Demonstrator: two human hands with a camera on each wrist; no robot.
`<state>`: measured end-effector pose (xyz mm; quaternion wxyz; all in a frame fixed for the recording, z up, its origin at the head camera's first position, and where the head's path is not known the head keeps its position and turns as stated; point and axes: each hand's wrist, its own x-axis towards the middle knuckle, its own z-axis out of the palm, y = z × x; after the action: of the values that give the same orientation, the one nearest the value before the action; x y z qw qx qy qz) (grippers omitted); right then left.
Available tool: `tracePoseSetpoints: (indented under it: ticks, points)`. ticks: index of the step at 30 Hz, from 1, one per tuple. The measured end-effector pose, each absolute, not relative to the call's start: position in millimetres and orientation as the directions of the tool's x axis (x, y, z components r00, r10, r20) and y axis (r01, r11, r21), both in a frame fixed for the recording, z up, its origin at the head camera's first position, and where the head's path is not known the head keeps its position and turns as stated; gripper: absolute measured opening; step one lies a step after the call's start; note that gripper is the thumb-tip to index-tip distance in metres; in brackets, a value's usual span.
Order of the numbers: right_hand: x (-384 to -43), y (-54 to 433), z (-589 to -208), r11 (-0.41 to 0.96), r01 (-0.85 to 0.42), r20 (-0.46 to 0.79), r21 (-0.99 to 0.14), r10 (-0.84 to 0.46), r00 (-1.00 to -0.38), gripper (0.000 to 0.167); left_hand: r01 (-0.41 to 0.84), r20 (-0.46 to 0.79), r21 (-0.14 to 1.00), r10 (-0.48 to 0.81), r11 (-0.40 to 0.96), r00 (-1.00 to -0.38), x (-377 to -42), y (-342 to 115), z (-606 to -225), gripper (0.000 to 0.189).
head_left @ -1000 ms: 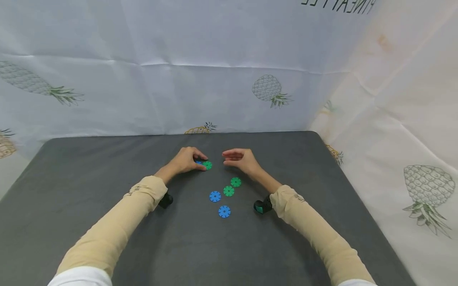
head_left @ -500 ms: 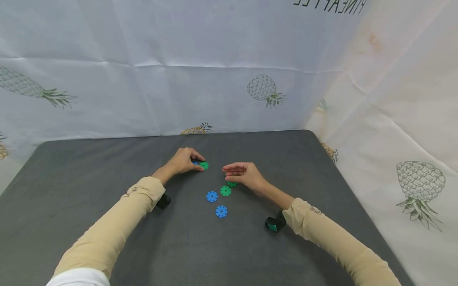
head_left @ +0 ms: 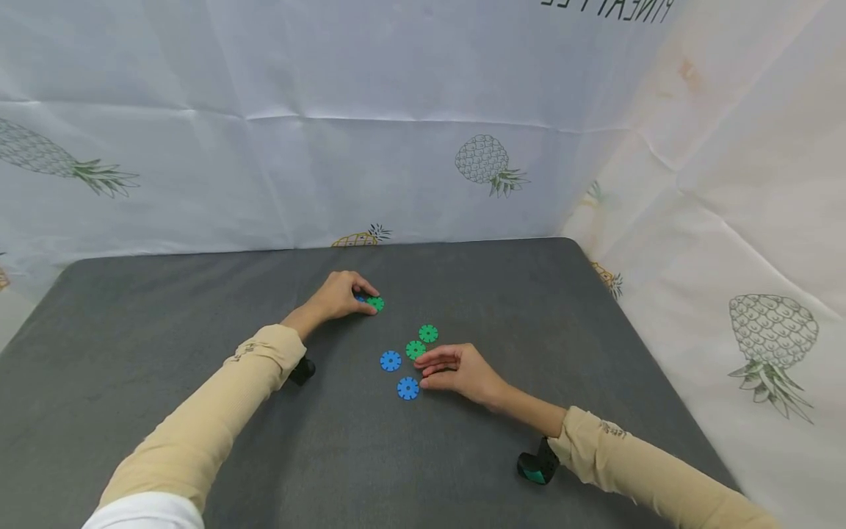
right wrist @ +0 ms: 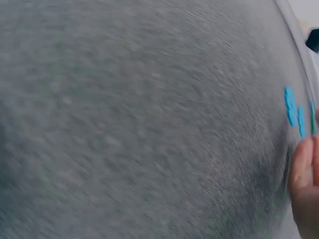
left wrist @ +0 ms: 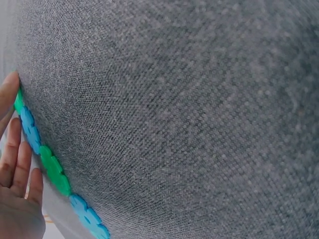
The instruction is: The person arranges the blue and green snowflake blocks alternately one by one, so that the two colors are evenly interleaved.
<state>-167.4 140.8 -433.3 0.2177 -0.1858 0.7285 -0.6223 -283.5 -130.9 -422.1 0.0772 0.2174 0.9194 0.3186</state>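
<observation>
My left hand (head_left: 335, 295) has thumb and fingers on either side of a green notched plastic disc (head_left: 375, 303), a blue disc (head_left: 360, 299) partly hidden behind it. In the left wrist view a row of green and blue discs (left wrist: 55, 170) runs along the fingers, edge to edge; how they are joined is unclear. My right hand (head_left: 465, 373) holds nothing, its fingers loosely extended beside a loose blue disc (head_left: 407, 388) and just below a green one (head_left: 415, 350). Another blue disc (head_left: 391, 361) and another green disc (head_left: 428, 333) lie flat close by.
A dark grey cloth-covered table (head_left: 264, 455) spreads under both arms. Behind it hangs a white curtain (head_left: 297, 176) printed with pineapples, continuing along the right side. Black wrist devices (head_left: 538, 463) hang under the forearms, near the tabletop.
My right hand has come back toward me, over the loose discs, and now sits beside the nearer blue one. My left hand keeps its place and grip; the loose discs lie as before.
</observation>
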Motion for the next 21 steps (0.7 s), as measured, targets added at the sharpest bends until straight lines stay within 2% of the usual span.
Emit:
tracePoseSetpoints:
  ticks: [5,11,17,21]
  points:
    - [-162,136,-436,0.252,-0.037,-0.102,-0.967,-0.515,-0.851,0.035,0.324,-0.030,0.619,0.434,0.715,-0.901,-284,-130,-422,0.029]
    - [-162,130,-437,0.336,-0.137,-0.064,-0.932,-0.523,-0.850,0.036,0.293,-0.061,0.618,0.416,0.729,-0.907,-286,-129,-421,0.030]
    - [-163,127,-437,0.381,-0.244,-0.004,-0.892,-0.547,-0.837,0.027,0.271,-0.074,0.631,0.404,0.727,-0.912,-285,-129,-420,0.029]
    - [-164,125,-437,0.407,-0.279,0.002,-0.870,-0.563,-0.826,0.030,0.264,-0.073,0.645,0.403,0.717,-0.912,-286,-129,-420,0.029]
